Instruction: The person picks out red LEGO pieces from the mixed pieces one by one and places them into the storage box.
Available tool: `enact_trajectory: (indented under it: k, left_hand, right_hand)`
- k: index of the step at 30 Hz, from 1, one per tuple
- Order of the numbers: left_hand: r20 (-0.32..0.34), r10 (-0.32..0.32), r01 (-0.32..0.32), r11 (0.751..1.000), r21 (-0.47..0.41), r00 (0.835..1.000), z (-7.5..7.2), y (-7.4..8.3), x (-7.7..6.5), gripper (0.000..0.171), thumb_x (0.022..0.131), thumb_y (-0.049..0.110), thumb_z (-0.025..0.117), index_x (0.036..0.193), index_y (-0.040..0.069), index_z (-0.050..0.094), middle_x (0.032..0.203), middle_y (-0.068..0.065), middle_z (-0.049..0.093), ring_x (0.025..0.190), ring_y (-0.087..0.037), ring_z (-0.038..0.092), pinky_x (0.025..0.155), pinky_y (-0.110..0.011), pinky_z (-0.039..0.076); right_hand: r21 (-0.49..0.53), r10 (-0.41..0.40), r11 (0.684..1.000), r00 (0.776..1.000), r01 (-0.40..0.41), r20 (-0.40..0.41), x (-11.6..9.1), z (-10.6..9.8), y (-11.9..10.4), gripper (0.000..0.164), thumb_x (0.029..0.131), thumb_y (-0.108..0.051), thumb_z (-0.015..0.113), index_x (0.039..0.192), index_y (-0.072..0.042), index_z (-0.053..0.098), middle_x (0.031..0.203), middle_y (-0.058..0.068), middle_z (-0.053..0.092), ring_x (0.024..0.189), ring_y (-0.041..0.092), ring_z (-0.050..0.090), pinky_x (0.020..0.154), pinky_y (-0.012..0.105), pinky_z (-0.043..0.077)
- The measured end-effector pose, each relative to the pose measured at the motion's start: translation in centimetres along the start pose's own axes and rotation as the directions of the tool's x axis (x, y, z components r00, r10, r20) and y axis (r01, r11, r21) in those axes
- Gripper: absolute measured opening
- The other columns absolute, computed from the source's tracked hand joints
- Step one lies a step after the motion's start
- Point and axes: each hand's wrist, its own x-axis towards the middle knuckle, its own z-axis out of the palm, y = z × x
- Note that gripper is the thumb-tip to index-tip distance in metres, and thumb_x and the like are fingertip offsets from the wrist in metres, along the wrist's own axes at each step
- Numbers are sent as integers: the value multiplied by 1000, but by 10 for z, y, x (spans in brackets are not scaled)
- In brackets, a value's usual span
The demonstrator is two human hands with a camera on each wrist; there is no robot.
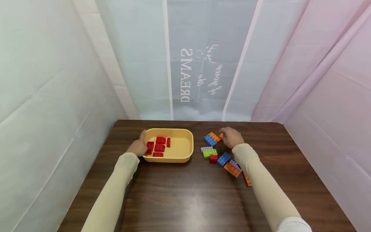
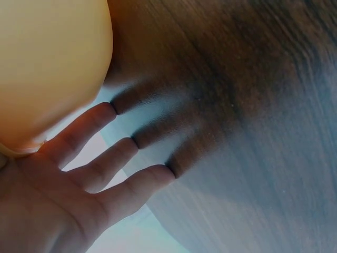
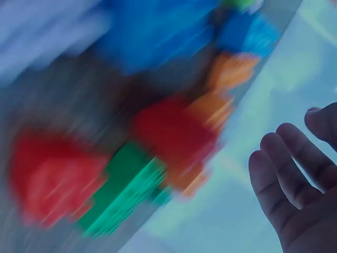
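Observation:
At the left end of a yellow tray (image 1: 179,156), my left hand (image 1: 137,147) rests against the rim. Seen from the left wrist, three fingers of that hand (image 2: 79,179) extend straight beside the tray's outer wall (image 2: 52,58), tips at the tabletop. Several red bricks (image 1: 159,148) lie in the tray's left half. My right hand (image 1: 231,138) is over the far part of a spread of toy bricks, partly covering an orange brick (image 1: 221,136). In the right wrist view its fingers are spread and hold nothing, apart from a red brick (image 3: 174,132) and a green brick (image 3: 124,190).
On the dark wooden table (image 1: 185,199), right of the tray, lie blue bricks (image 1: 223,159), a lime green brick (image 1: 210,153), a red brick (image 1: 213,158), an orange brick (image 1: 232,169) and lilac bricks (image 1: 206,148). A printed curtain (image 1: 200,106) hangs behind the far edge.

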Motion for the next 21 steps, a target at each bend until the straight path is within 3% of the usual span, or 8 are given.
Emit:
enact_trajectory:
  k: [5,8,15,21]
  left_hand:
    - [7,-7,7,1000,-9,1000,-3,-1,0,82,96,6,44,162,12,-5,118,-29,60,88,-35,58,87,-51,47]
    - [13,-5,5,1000,-11,1000,-2,-1,1,83,96,6,44,162,11,-5,120,-29,59,90,-35,58,89,-52,47]
    - [21,-11,11,1000,-10,1000,1,-2,3,83,95,7,44,162,11,-5,122,-30,58,92,-35,58,90,-53,47]
    - [22,-25,25,1000,-6,999,-1,0,4,83,96,7,46,162,13,-4,116,-28,60,88,-35,59,86,-51,49]
  right_hand:
    - [-85,92,993,986,-80,141,-18,-11,27,51,88,6,56,138,-2,60,136,25,56,125,44,52,101,60,40]
    - [-125,113,988,971,-87,213,-26,-9,36,59,87,6,61,144,-5,55,139,28,53,126,47,49,101,62,39]
    - [-206,103,977,972,-59,209,-28,3,39,46,91,0,68,136,-6,62,124,22,65,109,39,62,93,58,48]
    - [-134,137,985,964,-108,230,-24,0,32,37,94,-22,72,124,-1,67,107,16,69,92,31,63,90,55,50]
